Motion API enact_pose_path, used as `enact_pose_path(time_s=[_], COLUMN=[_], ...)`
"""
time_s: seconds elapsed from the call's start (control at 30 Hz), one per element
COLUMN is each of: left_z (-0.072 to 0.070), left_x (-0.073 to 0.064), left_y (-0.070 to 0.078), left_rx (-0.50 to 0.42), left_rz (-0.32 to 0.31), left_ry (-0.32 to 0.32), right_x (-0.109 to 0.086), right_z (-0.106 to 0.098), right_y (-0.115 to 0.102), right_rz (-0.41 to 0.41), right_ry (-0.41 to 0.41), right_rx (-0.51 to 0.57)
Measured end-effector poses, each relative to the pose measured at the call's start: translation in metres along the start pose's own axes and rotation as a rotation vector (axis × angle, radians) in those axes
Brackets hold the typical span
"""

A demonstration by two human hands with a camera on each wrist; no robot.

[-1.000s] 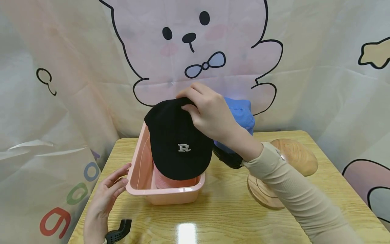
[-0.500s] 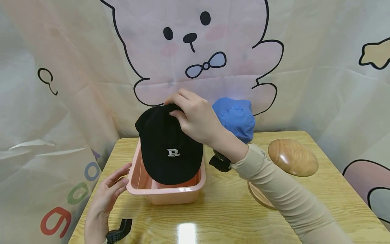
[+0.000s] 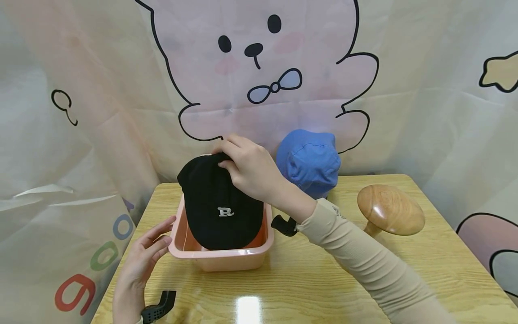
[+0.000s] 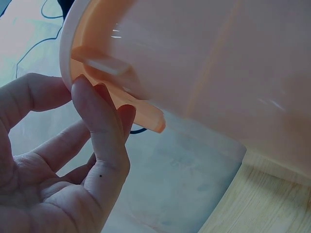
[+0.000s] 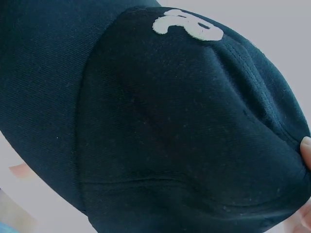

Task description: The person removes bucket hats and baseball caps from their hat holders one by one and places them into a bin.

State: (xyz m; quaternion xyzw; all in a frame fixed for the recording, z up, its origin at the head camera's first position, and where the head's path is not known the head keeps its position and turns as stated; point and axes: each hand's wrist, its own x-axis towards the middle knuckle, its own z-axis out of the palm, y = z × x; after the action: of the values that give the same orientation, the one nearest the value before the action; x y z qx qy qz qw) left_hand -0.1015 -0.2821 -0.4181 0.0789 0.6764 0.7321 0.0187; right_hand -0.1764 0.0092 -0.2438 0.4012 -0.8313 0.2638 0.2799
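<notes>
A black baseball cap (image 3: 220,189) with a white letter R on its front hangs brim-down over a pink plastic basin (image 3: 226,254). With thumb and fingers my right hand (image 3: 255,168) pinches the top of its crown. The brim reaches down inside the basin's near end, and the cap hides most of the inside. My left hand (image 3: 139,261) pinches the left rim of the basin near its front corner; the left wrist view shows thumb and fingers on the rim. Black cloth of the cap (image 5: 160,116) fills the right wrist view, with fingertips at its right edge.
A blue cap (image 3: 309,162) sits at the back, right of the basin. On the right of the wooden table (image 3: 307,279) is a round-topped wooden stand (image 3: 390,209), its base hidden behind my right sleeve. A printed curtain (image 3: 437,135) hangs behind the table.
My right hand has moved left and down with the black cap, lowering it further into the basin. More of the blue cap shows. The left hand and basin have stayed in place.
</notes>
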Motion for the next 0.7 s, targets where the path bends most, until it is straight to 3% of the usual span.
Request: enact_pose_path(time_s=[0.43, 0.7], left_z=[-0.001, -0.001], left_x=[0.0, 0.0], left_y=[-0.001, -0.002], left_rx=[0.001, 0.001], left_rz=[-0.006, -0.005], left_ry=[-0.004, 0.003], right_x=[-0.013, -0.018], right_z=[0.022, 0.032], right_y=[0.008, 0.018], right_rz=[0.038, 0.051], right_ry=[-0.075, -0.15], right_rx=[-0.055, -0.001])
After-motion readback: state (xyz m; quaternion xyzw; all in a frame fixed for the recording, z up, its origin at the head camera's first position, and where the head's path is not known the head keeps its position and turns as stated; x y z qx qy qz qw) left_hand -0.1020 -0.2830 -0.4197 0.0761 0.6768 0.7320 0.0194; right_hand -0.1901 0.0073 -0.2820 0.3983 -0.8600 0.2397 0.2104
